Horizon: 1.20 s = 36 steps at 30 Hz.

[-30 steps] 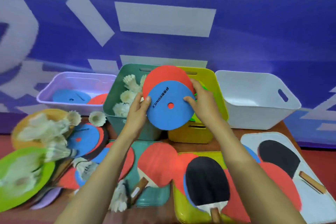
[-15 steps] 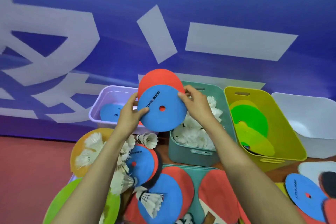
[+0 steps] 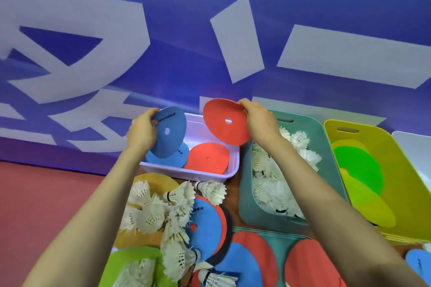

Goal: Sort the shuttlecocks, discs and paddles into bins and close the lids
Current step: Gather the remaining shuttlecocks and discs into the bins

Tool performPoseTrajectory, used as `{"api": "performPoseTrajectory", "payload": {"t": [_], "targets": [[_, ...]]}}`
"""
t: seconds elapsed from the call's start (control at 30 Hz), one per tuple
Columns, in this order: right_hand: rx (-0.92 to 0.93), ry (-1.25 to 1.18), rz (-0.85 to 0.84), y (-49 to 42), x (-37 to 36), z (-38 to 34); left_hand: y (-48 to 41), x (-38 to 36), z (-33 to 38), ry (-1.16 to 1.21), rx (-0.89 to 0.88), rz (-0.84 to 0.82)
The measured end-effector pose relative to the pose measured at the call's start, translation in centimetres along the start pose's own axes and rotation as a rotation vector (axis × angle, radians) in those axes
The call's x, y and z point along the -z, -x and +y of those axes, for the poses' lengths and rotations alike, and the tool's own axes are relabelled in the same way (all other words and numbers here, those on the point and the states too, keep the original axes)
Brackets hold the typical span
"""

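Held tilted above lilac bin [image 3: 186,173]: blue disc [image 3: 176,140] and red disc [image 3: 219,128], each with centre hole; two flat discs [image 3: 208,158] inside bin.

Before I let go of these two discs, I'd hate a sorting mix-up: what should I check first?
1. Left hand grips the flat blue disc with a centre hole: ok.
2. Right hand pinches the flat red disc with a centre hole: ok.
3. Both discs hang over the pale lilac plastic bin: ok.
4. Bin's contents match, a lying blue disc and a lying red disc: ok.
5. Lilac bin's lid within reach: cannot tell.
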State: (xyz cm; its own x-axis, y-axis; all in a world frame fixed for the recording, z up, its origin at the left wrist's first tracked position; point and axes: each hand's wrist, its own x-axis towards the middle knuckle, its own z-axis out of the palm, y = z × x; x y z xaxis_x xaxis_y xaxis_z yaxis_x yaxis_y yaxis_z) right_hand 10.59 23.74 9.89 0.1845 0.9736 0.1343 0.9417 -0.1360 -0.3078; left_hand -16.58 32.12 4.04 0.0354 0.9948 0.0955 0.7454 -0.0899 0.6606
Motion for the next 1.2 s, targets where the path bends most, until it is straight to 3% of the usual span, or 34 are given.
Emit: {"api": "performPoseTrajectory", "payload": {"t": [0.13,0.43,0.5,0.63,0.8,0.97,1.2], "targets": [[0.043,0.117,-0.196,-1.8,-2.6,-0.8,-2.3,-1.9,-2.6,-0.144,0.053,-0.122],[0.043,0.152,-0.334,-3.0,-6.8,-1.3,-6.1,-6.1,-5.8,-0.146,0.084,-0.409],[0.036,0.144,-0.338,-3.2,-7.3,-1.2,-6.4,-6.8,-6.0,-0.273,0.041,-0.442],[0.034,0.154,-0.402,-3.7,-8.9,-1.3,-5.2,-8.7,-6.2,-0.654,-0.209,-0.466],[0.048,0.086,-0.570,-5.2,-12.2,-2.0,-3.7,-8.9,-6.5,-0.926,-0.205,-0.581],[-0.056,0.145,-0.554,-5.5,-15.3,-2.2,-3.0,-9.3,-6.2,-0.844,-0.163,-0.698],[-0.024,0.315,-0.715,-2.9,-14.1,-2.0,-1.2,-8.4,-4.1,-0.495,-0.105,-0.824]]}}
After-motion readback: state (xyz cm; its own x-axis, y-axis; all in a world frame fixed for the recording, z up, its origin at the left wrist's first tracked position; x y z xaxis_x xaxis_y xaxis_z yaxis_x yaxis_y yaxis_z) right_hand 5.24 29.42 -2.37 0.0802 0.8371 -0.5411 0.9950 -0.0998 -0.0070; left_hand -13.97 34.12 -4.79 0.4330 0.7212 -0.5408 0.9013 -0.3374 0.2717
